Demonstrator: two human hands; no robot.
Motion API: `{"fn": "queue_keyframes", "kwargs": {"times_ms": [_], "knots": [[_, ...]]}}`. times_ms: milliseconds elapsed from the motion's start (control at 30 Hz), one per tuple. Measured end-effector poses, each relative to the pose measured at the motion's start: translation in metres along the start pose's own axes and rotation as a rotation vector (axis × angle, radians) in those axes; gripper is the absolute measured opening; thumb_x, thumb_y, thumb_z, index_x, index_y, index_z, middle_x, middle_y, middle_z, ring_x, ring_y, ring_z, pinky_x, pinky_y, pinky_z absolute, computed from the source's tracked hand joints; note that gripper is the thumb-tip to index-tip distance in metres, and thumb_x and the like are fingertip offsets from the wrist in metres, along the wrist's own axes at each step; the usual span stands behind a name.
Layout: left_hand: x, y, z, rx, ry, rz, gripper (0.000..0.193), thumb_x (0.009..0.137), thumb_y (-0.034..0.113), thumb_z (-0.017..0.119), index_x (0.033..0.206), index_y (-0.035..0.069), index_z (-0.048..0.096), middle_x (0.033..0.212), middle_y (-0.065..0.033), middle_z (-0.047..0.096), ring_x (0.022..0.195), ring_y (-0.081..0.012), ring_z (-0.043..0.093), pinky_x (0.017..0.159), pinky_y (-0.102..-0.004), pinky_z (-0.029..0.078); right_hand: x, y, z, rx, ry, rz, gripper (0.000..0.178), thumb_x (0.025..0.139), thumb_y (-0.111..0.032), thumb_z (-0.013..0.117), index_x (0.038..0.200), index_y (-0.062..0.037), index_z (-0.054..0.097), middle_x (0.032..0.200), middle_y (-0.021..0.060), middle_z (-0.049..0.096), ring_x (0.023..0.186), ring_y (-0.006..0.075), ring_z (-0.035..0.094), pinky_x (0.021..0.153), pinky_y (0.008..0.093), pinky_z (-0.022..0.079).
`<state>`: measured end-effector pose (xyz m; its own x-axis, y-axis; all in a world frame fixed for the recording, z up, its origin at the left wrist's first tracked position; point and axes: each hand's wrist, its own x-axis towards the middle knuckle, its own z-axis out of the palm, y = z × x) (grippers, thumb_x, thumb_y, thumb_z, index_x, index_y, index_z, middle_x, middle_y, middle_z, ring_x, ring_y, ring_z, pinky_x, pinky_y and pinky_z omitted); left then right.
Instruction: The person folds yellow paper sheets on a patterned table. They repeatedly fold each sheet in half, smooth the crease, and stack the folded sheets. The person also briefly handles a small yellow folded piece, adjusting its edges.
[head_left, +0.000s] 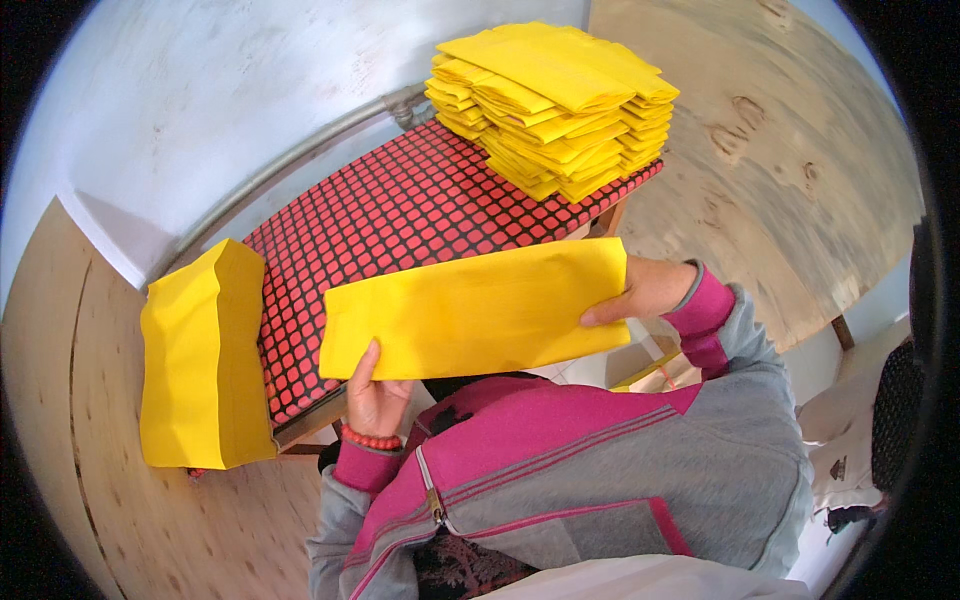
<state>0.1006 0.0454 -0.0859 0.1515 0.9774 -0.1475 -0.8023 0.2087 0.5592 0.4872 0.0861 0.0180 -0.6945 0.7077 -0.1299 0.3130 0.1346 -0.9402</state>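
A long, flat piece of folded yellow cloth (475,310) is held up in front of me, over the near edge of the table. My left hand (376,402) grips its lower left edge, thumb on the front face and fingers behind. At the right end my right hand (645,288) pinches it, thumb also in front. Another yellow piece (190,365) lies over the table's left end, partly hanging down. Toward the far right end rises a tall stack of folded yellow pieces (555,110).
The table has a red-and-black patterned cover (380,220). Behind it run a pale wall (250,90) and a grey pipe (290,155). Plywood panels (760,160) stand to the right and left. Something yellow and tan (660,377) shows low beside my right sleeve.
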Motion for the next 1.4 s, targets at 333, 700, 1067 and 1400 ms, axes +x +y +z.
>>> {"fn": "queue_keyframes", "kwargs": {"times_ms": [333,700,1067,1400], "knots": [[0.001,0.087,0.052,0.31,-0.158,0.166,0.042,0.102,0.017,0.06,0.141,0.003,0.053,0.142,-0.011,0.06,0.129,-0.0243,0.06,0.104,-0.0386,0.054,-0.008,-0.086,-0.098,-0.228,0.072,-0.012,0.064,0.089,-0.021,0.082,0.142,-0.0019,0.052,0.136,0.0075,0.064,0.12,0.0181,0.059,0.104,0.0356,0.049],[0.218,0.186,0.228,0.775,-0.324,0.334,0.036,0.098,0.016,0.07,0.128,-0.002,0.06,0.124,-0.0102,0.066,0.115,-0.0201,0.065,0.099,-0.0283,0.056,0.081,-0.144,-0.345,-0.157,0.578,-0.004,0.024,0.096,-0.025,0.073,0.113,-0.0087,0.07,0.1,-0.0027,0.069,0.085,0.0077,0.06,0.072,0.0223,0.052],[0.397,0.086,0.246,0.924,-0.168,0.184,0.026,0.094,0.024,0.076,0.111,0.006,0.067,0.102,-0.0037,0.072,0.082,-0.0114,0.069,0.06,-0.0192,0.052,0.133,-0.014,-0.5,-0.128,0.809,0.195,0.025,0.093,-0.024,0.077,0.109,-0.0058,0.071,0.095,0.0012,0.071,0.08,0.0126,0.065,0.069,0.0252,0.055],[0.429,0.066,0.242,0.92,-0.111,-0.037,0.029,0.098,0.028,0.07,0.117,0.007,0.064,0.1,-0.0066,0.074,0.072,-0.0085,0.069,0.054,-0.0165,0.052,0.165,0.056,-0.539,-0.055,0.913,0.215,0.016,0.093,-0.021,0.076,0.094,-0.0065,0.071,0.086,0.0042,0.071,0.069,0.0111,0.065,0.056,0.0219,0.054]]}}
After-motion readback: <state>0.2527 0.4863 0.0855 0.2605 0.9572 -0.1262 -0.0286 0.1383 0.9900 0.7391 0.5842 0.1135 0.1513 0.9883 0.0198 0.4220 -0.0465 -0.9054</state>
